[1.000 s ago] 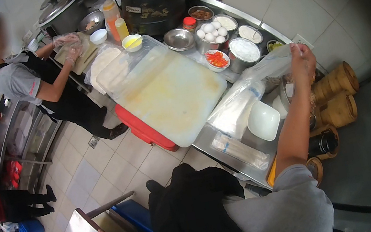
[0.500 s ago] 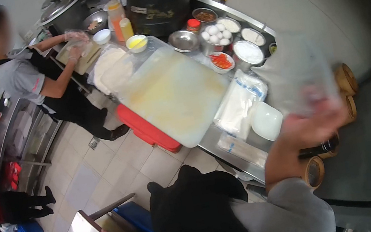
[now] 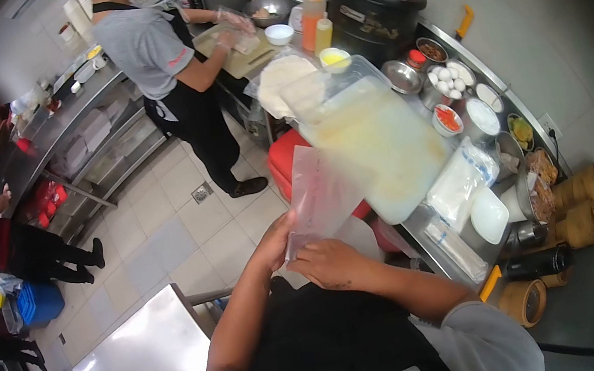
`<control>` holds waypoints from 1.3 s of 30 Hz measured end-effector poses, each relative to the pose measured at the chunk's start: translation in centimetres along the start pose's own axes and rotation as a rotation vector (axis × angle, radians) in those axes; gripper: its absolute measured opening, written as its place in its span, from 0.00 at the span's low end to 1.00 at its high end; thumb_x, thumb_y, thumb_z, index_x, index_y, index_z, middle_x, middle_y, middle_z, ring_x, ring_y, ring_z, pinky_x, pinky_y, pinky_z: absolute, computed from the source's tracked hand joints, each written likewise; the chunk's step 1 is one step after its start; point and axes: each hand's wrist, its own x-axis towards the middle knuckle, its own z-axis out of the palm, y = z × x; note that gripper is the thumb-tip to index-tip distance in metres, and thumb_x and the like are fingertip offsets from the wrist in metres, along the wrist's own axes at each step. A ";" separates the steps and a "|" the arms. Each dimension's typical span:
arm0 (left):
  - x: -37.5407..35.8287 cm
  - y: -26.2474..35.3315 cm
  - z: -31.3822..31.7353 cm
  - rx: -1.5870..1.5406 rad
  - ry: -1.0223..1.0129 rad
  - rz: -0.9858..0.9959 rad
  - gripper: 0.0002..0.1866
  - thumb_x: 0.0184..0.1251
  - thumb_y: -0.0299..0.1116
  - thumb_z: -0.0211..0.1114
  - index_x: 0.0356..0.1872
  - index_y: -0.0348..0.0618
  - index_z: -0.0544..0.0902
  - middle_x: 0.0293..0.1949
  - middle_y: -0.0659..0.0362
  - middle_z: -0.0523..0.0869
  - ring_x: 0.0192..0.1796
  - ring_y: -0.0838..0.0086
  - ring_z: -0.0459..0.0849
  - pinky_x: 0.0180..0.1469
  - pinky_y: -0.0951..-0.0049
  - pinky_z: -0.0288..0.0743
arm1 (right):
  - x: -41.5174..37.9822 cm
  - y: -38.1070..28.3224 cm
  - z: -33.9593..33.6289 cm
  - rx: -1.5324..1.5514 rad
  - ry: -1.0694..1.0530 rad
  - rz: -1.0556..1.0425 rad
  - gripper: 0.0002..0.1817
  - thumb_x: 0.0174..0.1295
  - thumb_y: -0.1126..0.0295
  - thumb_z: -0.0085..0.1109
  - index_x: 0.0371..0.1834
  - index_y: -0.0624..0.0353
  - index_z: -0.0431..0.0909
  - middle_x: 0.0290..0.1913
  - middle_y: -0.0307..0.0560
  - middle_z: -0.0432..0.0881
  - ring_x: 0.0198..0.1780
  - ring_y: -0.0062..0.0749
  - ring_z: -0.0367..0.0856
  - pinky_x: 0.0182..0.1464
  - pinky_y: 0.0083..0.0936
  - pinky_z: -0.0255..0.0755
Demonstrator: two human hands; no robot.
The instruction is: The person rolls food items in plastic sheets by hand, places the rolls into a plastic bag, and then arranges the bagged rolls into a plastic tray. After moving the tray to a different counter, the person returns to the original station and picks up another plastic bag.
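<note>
Both hands are pulled in close to the person's chest and pinch a clear plastic bag [image 3: 323,197] at its bottom edge. Left hand [image 3: 275,241] grips the left corner, right hand [image 3: 330,263] grips just beside it. Its long side points up and away, toward the big white cutting board [image 3: 378,147] on the worktop [image 3: 432,229]. Elbows are bent. Another person [image 3: 167,57] works farther along.
</note>
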 end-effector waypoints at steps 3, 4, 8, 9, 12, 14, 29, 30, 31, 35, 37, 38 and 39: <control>1.3 2.4 -0.9 0.142 0.102 0.036 0.22 0.74 0.43 0.64 0.60 0.37 0.77 0.51 0.54 0.86 0.52 0.72 0.84 0.59 0.69 0.77 | 1.2 -1.2 1.1 -0.001 -0.048 0.045 0.11 0.63 0.68 0.59 0.48 0.54 0.80 0.38 0.44 0.78 0.44 0.41 0.80 0.45 0.38 0.77; 1.7 3.0 -1.5 0.149 0.096 0.032 0.22 0.74 0.43 0.64 0.60 0.37 0.77 0.51 0.54 0.86 0.52 0.72 0.84 0.59 0.69 0.77 | 1.4 -1.6 1.5 0.012 -0.051 0.067 0.11 0.64 0.68 0.59 0.48 0.53 0.80 0.38 0.44 0.77 0.44 0.41 0.80 0.44 0.38 0.76; 4.3 4.4 -3.7 0.128 0.184 0.087 0.08 0.71 0.31 0.64 0.45 0.39 0.82 0.37 0.60 0.86 0.36 0.75 0.85 0.43 0.72 0.80 | 2.0 -2.3 2.8 0.056 0.039 0.135 0.10 0.65 0.68 0.59 0.47 0.54 0.81 0.38 0.44 0.77 0.44 0.42 0.80 0.45 0.38 0.76; 4.9 5.0 -3.8 0.120 0.240 0.138 0.07 0.69 0.28 0.63 0.44 0.39 0.82 0.35 0.61 0.86 0.34 0.76 0.84 0.41 0.72 0.79 | 1.8 -2.4 2.8 0.094 0.035 0.197 0.11 0.65 0.67 0.60 0.49 0.56 0.81 0.40 0.46 0.78 0.46 0.43 0.80 0.47 0.39 0.76; 6.5 7.2 -4.2 0.166 0.308 0.278 0.06 0.71 0.30 0.63 0.42 0.40 0.82 0.32 0.61 0.85 0.31 0.75 0.84 0.36 0.71 0.80 | 1.6 -2.5 2.6 0.158 0.085 0.289 0.14 0.65 0.65 0.63 0.51 0.58 0.81 0.47 0.49 0.80 0.51 0.46 0.81 0.52 0.39 0.76; 7.2 9.0 -4.1 0.180 0.335 0.311 0.06 0.69 0.29 0.62 0.41 0.40 0.82 0.32 0.61 0.85 0.31 0.75 0.84 0.35 0.71 0.79 | 1.2 -2.4 2.6 0.187 0.134 0.311 0.17 0.64 0.63 0.65 0.53 0.59 0.81 0.52 0.51 0.81 0.54 0.48 0.81 0.56 0.38 0.76; 3.7 19.9 8.3 0.545 -0.670 0.138 0.21 0.50 0.29 0.73 0.47 0.34 0.84 0.42 0.65 0.87 0.44 0.80 0.81 0.51 0.76 0.74 | -6.2 12.5 -5.9 0.786 0.874 0.670 0.54 0.47 0.58 0.82 0.76 0.58 0.59 0.71 0.53 0.71 0.72 0.44 0.68 0.73 0.41 0.61; 4.3 20.3 9.1 0.572 -0.720 0.136 0.20 0.52 0.28 0.73 0.48 0.34 0.84 0.43 0.65 0.87 0.45 0.80 0.82 0.51 0.76 0.75 | -6.0 12.2 -7.4 0.918 0.922 0.598 0.57 0.43 0.58 0.84 0.77 0.59 0.58 0.71 0.53 0.69 0.73 0.43 0.67 0.72 0.40 0.61; 5.5 20.3 9.2 0.577 -0.721 0.130 0.20 0.52 0.28 0.73 0.48 0.34 0.84 0.43 0.65 0.87 0.45 0.80 0.82 0.51 0.76 0.75 | -6.1 12.3 -8.3 1.049 0.967 0.520 0.61 0.40 0.59 0.86 0.77 0.60 0.57 0.72 0.53 0.68 0.73 0.42 0.66 0.72 0.40 0.61; 9.9 20.0 11.2 0.568 -0.503 0.093 0.16 0.54 0.24 0.69 0.46 0.36 0.84 0.41 0.64 0.87 0.43 0.80 0.83 0.49 0.77 0.76 | -9.8 16.9 -8.5 1.127 0.863 0.403 0.64 0.35 0.62 0.87 0.78 0.59 0.54 0.73 0.54 0.66 0.73 0.42 0.65 0.70 0.39 0.61; 12.6 19.7 11.5 0.528 -0.424 0.097 0.18 0.46 0.25 0.73 0.42 0.35 0.84 0.36 0.62 0.87 0.39 0.78 0.84 0.46 0.78 0.76 | -11.2 17.9 -9.0 1.117 0.910 0.503 0.65 0.35 0.65 0.87 0.79 0.59 0.54 0.73 0.53 0.66 0.72 0.40 0.66 0.70 0.36 0.62; 13.6 19.4 11.9 0.486 -0.432 0.099 0.16 0.44 0.24 0.72 0.39 0.38 0.84 0.33 0.63 0.85 0.36 0.78 0.82 0.44 0.77 0.76 | -11.7 18.6 -9.4 1.113 0.914 0.502 0.65 0.35 0.65 0.87 0.79 0.59 0.54 0.73 0.53 0.66 0.72 0.40 0.66 0.70 0.36 0.62; 14.2 19.3 12.5 0.487 -0.438 0.095 0.16 0.44 0.24 0.72 0.39 0.38 0.84 0.33 0.63 0.85 0.36 0.78 0.82 0.44 0.77 0.76 | -12.0 19.3 -9.6 1.077 0.951 0.528 0.63 0.36 0.67 0.86 0.78 0.57 0.55 0.72 0.51 0.67 0.71 0.40 0.67 0.70 0.36 0.62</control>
